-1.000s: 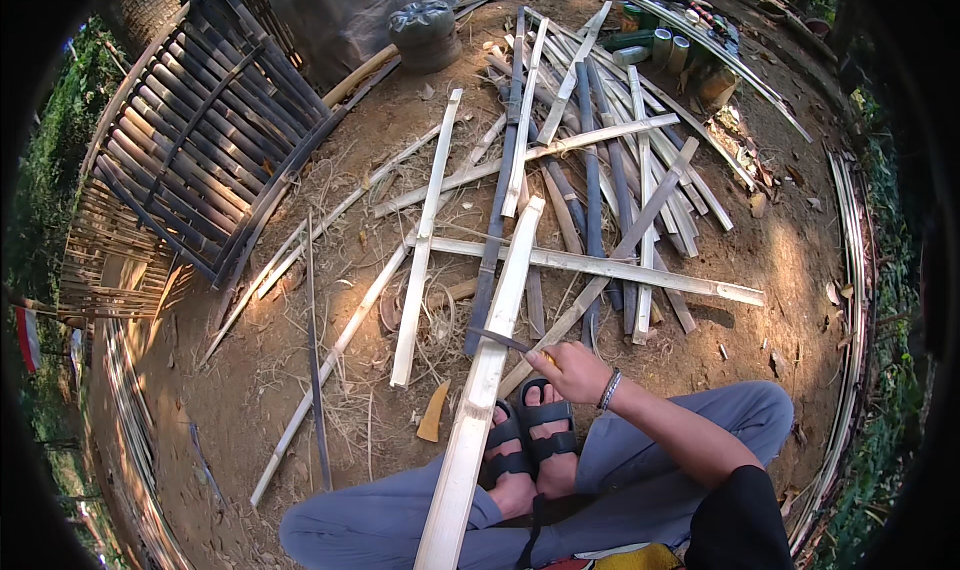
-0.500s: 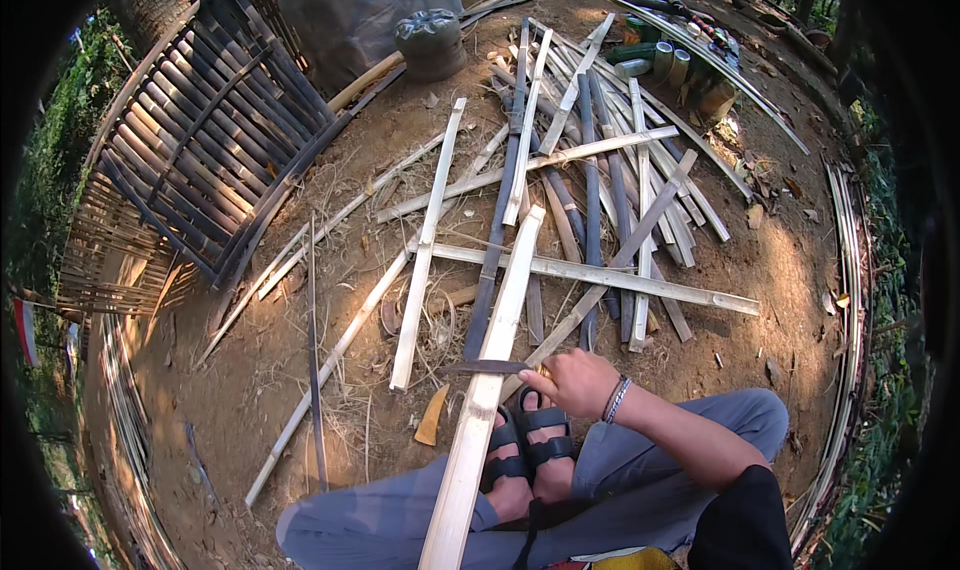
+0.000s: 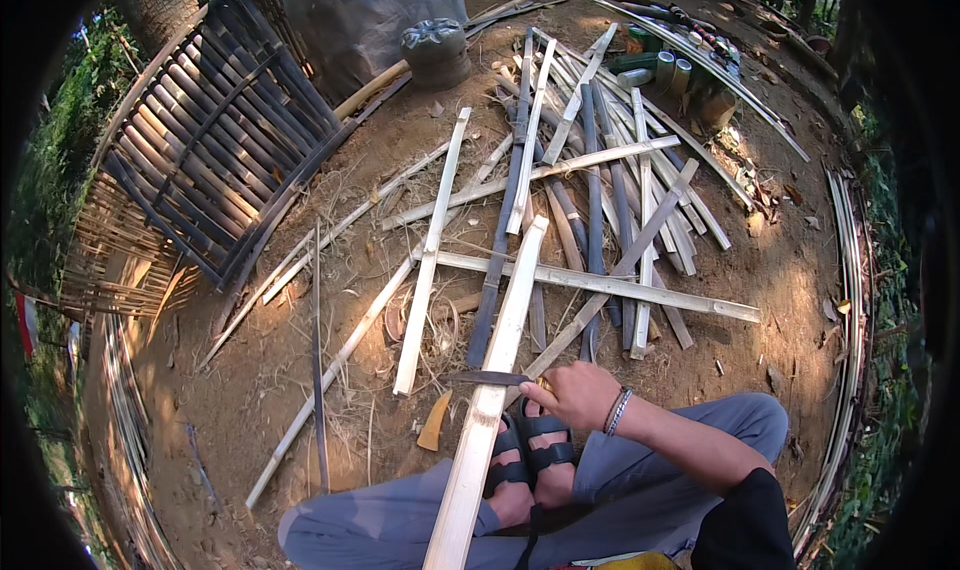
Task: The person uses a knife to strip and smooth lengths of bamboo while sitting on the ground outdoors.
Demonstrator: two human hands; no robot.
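Observation:
My right hand [image 3: 572, 395] is closed round the handle of a knife [image 3: 490, 378]. Its dark blade lies crosswise over a long pale bamboo strip [image 3: 468, 470], touching the upper face or very close to it. This strip slants from the lower edge, over my legs and past my sandalled feet [image 3: 545, 448], up toward the bamboo pile. Nothing shows of my left hand, and the strip's near end runs out of the picture.
Ahead lies a loose pile of split bamboo strips [image 3: 600, 170], pale and dark. A bamboo slat rack [image 3: 205, 135] stands at the left. Jars [image 3: 672, 73] and a dark plastic container [image 3: 435, 55] sit farther back. Shavings and an orange-brown wedge [image 3: 433, 422] litter the soil.
My right hand and the knife have come slightly nearer to me along the strip. The whole view has also shifted down a little.

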